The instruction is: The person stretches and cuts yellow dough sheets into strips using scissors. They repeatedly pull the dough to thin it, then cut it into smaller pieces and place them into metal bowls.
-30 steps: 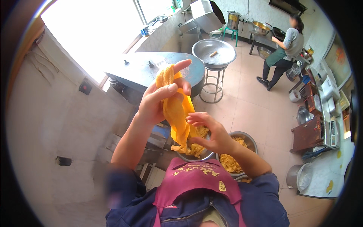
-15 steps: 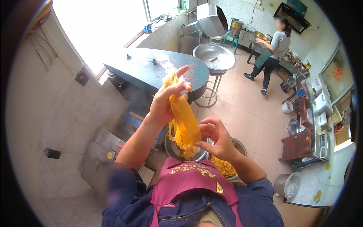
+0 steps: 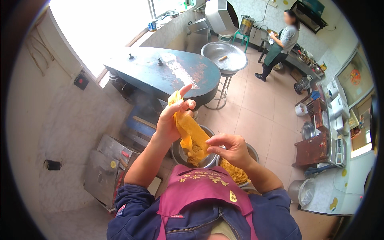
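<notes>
A long, soft yellow sheet [image 3: 188, 130] hangs from my left hand [image 3: 170, 120], whose fingers are wrapped round its upper end with one finger raised. My right hand [image 3: 230, 150] pinches the sheet's lower right edge between thumb and fingertips. Beneath it is a steel basin [image 3: 176, 154] with some yellow pieces inside. To its right, partly behind my right hand, another basin holds a heap of yellow strips [image 3: 232, 172]. My maroon apron covers the near sides of both basins.
A large blue-grey machine top [image 3: 148, 68] lies ahead, beside a steel basin [image 3: 236, 56] on a stand. A co-worker [image 3: 280, 48] stands at the back counter. Cluttered shelving [image 3: 312, 148] lines the right; metal equipment [image 3: 100, 180] sits at lower left.
Both hands have lowered with the yellow sheet, and my right fingers have closed on its lower edge. The co-worker has moved toward the back, holding something white now.
</notes>
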{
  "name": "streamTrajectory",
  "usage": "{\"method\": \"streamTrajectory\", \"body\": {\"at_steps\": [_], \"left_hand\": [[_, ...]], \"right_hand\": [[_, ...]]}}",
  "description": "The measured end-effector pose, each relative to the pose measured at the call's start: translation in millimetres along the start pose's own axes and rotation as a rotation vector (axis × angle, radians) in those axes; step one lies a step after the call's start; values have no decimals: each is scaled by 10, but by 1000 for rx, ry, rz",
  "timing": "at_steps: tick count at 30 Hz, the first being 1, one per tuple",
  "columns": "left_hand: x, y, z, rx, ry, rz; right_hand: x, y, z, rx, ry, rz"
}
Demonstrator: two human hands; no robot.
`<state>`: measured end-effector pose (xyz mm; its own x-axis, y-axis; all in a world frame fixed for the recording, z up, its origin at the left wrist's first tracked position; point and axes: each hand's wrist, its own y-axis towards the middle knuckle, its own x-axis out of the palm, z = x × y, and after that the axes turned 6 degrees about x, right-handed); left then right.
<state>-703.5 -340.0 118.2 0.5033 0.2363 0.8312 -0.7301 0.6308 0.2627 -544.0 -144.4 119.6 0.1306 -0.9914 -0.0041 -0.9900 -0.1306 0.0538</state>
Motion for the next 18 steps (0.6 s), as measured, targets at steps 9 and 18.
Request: {"method": "streamTrajectory", "body": {"at_steps": [9,18], "left_hand": [[71,-164,-99,20,138,76],[65,-337,-435,-16,370,249]], "right_hand": [[-156,-29,196,-84,38,55],[-638,-22,727,-131,51,191]]}}
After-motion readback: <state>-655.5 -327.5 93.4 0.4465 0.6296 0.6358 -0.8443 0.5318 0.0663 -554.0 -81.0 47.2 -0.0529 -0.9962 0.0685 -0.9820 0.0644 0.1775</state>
